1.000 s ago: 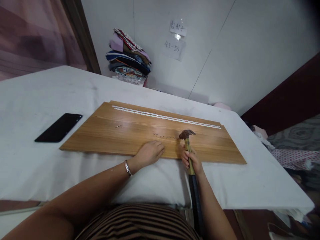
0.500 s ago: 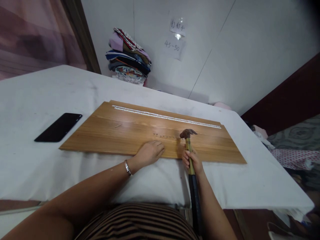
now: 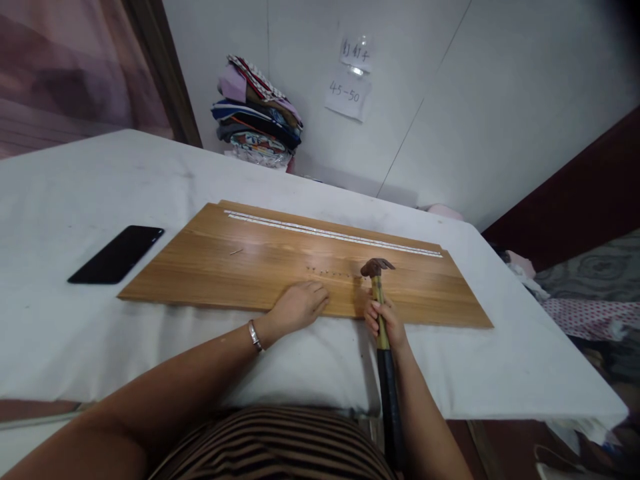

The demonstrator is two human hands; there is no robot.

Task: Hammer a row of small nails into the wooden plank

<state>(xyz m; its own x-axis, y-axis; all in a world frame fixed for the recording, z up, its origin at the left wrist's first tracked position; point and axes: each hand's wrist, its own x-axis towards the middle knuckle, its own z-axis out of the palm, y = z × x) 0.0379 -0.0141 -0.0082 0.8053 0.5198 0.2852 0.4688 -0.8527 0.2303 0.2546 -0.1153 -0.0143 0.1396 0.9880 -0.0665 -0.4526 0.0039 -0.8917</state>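
A claw hammer (image 3: pixel 377 267) with a yellow and black handle is in my right hand (image 3: pixel 389 323), whose fingers wrap round the handle near the head. The hammer head is over the wooden board (image 3: pixel 190 267), at the right end of a row of several small nails (image 3: pixel 327 271). My left hand (image 3: pixel 301 305) lies on the board's near edge with its fingers stretched out, holding nothing, just in front of the nails. Further left on the board lies one loose nail (image 3: pixel 236 252). Two white marked strips (image 3: pixel 325 233) run along the far side of the board.
The board lies on a white-covered table (image 3: pixel 65 340). A black phone (image 3: pixel 117 255) lies left of the board. Behind the table's far edge stands a pile of folded clothes (image 3: pixel 260 110). Paper notes (image 3: pixel 346 95) are on the wall, and spotted cloth (image 3: pixel 590 317) is at the right.
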